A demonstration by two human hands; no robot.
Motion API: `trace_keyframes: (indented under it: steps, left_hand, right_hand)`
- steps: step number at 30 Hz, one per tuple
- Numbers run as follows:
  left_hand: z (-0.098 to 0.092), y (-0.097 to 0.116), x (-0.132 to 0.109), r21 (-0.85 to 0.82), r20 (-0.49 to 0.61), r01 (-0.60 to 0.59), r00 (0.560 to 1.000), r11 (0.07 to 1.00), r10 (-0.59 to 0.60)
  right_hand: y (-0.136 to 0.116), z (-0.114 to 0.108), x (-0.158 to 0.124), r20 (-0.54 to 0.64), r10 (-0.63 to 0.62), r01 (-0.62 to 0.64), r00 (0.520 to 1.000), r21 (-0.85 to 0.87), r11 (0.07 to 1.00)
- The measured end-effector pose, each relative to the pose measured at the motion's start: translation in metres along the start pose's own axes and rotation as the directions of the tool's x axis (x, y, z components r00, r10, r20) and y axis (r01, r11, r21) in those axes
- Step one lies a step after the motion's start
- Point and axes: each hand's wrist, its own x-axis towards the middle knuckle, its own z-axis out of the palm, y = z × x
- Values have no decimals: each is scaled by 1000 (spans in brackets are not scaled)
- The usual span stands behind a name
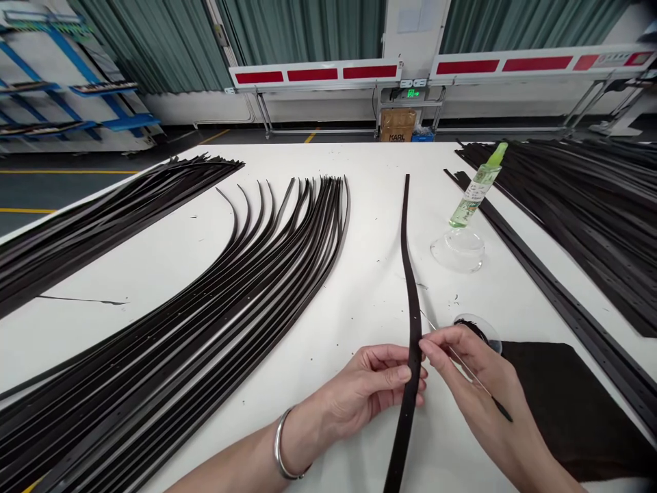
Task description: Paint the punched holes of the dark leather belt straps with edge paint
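Note:
A long dark leather belt strap [412,301] runs up the white table from the bottom edge, curving away from me, with small punched holes along it. My left hand [372,387] pinches it from the left, with the fingers around its edge. My right hand [475,373] holds a thin, dark-handled needle or fine applicator [475,370], its pale shaft reaching across the strap near my fingers. A small glass dish with dark liquid [477,332] sits just beyond my right hand. A metal bangle [281,445] circles my left wrist.
A fan of curved dark straps [205,308] fills the table's left side, with another bundle [92,233] beyond it. More straps [580,205] lie at right, beside a spray bottle [476,185], glass bowl [456,250], and dark cloth [569,404].

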Motion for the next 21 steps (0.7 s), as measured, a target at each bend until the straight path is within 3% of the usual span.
trace_keyframes:
  steps: [3,9,15,18,21]
  left_hand:
    - [-2,-3,-1,-11,22,-2,1000,1000,2]
    - [-3,-10,-7,-11,50,72,996,997,-71]
    - [-4,-11,-6,-30,1,31,1000,999,-31]
    - [-3,-9,-3,-20,-49,40,998,999,-41]
    - [-1,-9,-1,-3,-97,50,994,999,-50]
  right_hand:
    - [-7,1,7,-52,50,-45,997,90,995]
    - [-25,-9,32,-148,35,-6,988,191,982]
    - [-15,-25,33,-135,22,1,991,164,986]
    - [-2,-44,22,-240,38,-21,970,73,997]
    - [11,-64,17,-275,-16,-33,961,-174,984]
